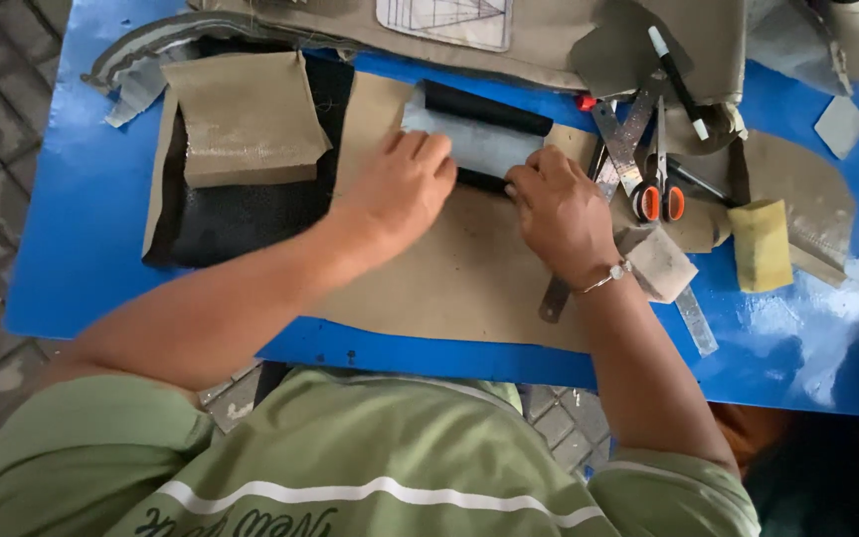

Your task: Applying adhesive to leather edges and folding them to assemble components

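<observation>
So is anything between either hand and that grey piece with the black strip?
Nothing visible. The left hand lies flat on the grey piece, and the right hand presses its black strip edge directly.

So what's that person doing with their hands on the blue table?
A person in a green shirt presses both hands on a grey and black strip of material lying on a tan sheet. The left hand lies flat on the strip, and the right hand pinches its right edge. Beside them on the blue table are orange-handled scissors, metal rulers, a yellow sponge and a folded tan piece on black mesh.
</observation>
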